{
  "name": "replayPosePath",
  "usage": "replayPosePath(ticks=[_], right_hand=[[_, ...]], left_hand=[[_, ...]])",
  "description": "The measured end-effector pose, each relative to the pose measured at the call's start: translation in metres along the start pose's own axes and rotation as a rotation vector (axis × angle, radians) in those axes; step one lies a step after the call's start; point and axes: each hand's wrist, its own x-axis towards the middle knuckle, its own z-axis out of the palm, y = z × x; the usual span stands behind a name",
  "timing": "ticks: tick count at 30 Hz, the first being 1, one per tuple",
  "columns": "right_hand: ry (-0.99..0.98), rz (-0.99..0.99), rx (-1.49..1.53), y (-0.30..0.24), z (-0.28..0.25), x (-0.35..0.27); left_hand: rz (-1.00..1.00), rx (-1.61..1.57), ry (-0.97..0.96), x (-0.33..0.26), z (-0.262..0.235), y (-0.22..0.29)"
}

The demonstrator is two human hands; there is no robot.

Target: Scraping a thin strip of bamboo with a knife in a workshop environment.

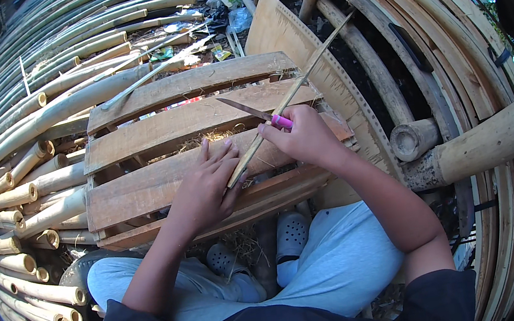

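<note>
A long, thin bamboo strip [305, 80] runs slantwise over a low slatted wooden bench [126, 196], its far end reaching up to the right. My left hand [205, 183] rests near the strip's lower end, holding it between thumb and fingers. In my right hand [305, 132] is a knife [244, 108] with a pink handle; I grip it closed-fisted, thumb on the strip. The dark blade points to the upper left and meets the strip near the handle. Part of the handle is hidden by my fingers.
Bamboo poles [54, 179] are stacked on the left. A plywood sheet [273, 27] leans behind the bench. Long bent slats [446, 28] and a thick bamboo pole [485, 139] stand at the right. Shavings [212, 138] lie between the slats; my shoes [291, 236] are below.
</note>
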Motion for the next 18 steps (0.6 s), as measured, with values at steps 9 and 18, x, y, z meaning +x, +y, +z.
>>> replayPosePath(ticks=[9, 18], right_hand=[[-0.012, -0.011, 0.048, 0.002, 0.003, -0.001], [0.058, -0.122, 0.131, 0.009, 0.004, -0.006]], left_hand=[[0.014, 0.038, -0.058, -0.002, 0.003, -0.01], [0.064, 0.076, -0.119, 0.0, 0.0, -0.012]])
